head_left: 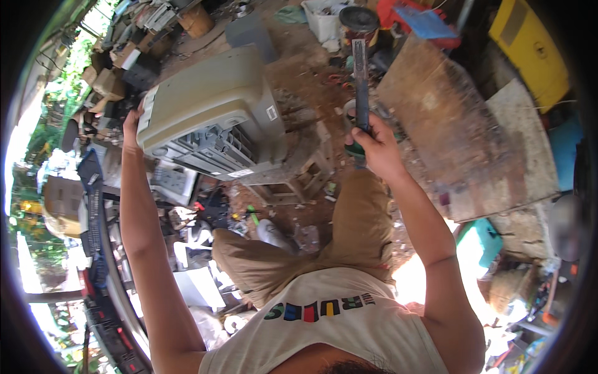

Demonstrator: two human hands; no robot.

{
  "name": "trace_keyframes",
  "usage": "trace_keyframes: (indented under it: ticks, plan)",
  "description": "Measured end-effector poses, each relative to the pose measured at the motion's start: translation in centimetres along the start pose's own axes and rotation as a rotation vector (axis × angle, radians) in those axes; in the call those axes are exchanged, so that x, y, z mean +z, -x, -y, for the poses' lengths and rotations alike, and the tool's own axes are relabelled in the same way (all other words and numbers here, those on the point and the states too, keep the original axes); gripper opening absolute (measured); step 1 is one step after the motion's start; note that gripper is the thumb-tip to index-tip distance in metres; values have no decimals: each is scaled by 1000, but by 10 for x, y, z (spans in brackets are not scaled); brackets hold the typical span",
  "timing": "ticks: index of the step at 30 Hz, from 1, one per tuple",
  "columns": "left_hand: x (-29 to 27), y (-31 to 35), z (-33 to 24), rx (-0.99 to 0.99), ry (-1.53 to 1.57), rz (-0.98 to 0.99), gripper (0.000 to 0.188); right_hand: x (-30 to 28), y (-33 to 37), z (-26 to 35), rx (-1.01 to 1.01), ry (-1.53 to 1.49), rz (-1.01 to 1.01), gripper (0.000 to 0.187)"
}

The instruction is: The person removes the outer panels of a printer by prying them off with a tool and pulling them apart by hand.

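The left hand touches the beige machine, finger closure unclear; the right hand tightly wraps a dark tool.

Between the machine's right side and the right hand, a strip of floor leaves room to pass, low scraps strewn over it. The machine's bulk, raised on a low stool, blocks the straight way across to the left hand. Ahead of the right hand, the dark bar juts out toward a bucket. Rightward, there is open room above a flat board.
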State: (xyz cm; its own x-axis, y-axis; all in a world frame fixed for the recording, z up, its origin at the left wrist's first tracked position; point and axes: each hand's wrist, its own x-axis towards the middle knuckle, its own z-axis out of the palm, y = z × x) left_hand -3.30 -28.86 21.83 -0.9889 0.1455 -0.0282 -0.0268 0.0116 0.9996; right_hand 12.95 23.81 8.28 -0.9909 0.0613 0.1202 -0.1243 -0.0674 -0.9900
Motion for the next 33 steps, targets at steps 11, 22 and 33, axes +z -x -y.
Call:
trace_keyframes:
  ticks: [11, 22, 33]
  plan:
    - [-29, 0, -15, -95, -254, -129, 52, 61, -21, -66, 78, -337, 171, 46]
    - [-99, -8, -33, -183, -129, -117, 44, 31, -17, -94, 92, -402, 64, 45]
    - [-4, -6, -23, -202, -81, -157, 41, 6, -3, -63, 142, 6, 80, 54]
